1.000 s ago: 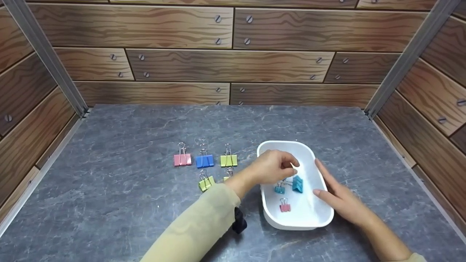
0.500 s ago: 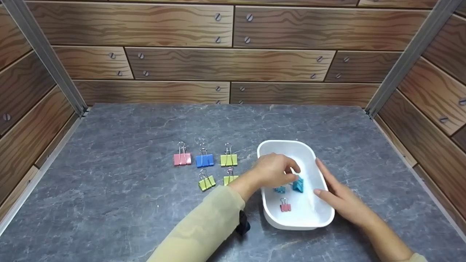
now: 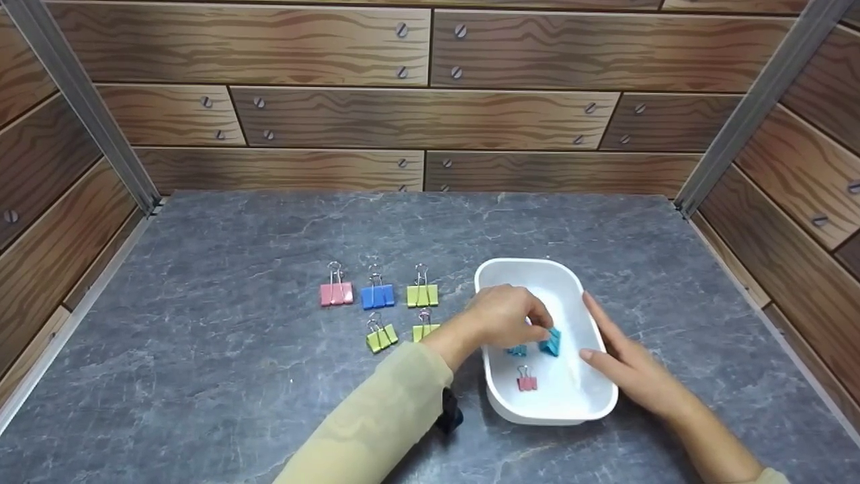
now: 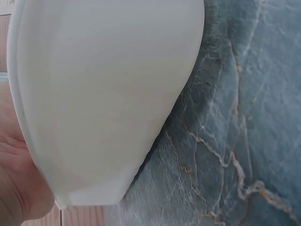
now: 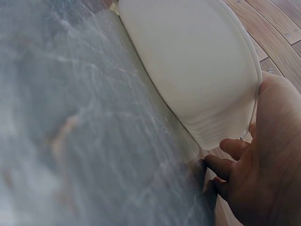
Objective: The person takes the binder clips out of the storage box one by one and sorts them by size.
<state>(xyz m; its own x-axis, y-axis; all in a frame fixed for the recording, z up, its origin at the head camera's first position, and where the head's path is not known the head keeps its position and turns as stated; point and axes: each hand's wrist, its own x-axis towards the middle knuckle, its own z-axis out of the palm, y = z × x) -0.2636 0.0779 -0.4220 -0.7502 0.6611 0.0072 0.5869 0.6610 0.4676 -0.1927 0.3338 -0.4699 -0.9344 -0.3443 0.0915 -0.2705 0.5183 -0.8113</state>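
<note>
Teal binder clip [image 3: 550, 341]: tipped on its side inside the white tray [image 3: 568, 407], near the tray's middle, pinched at its wire handle by the left hand [image 3: 505, 314]. Smaller teal clip [image 3: 517, 350] lay just beside it in the tray, partly hidden under that hand. White tray: oblong, shallow, rounded corners, sat flat on the grey marbled tabletop [image 3: 222, 376], touched along its right rim by straight fingers of the right hand [image 3: 628, 366].

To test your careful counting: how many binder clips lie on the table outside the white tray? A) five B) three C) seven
A: the pink clip, blue clip and three green clips lie left of the tray.
</note>
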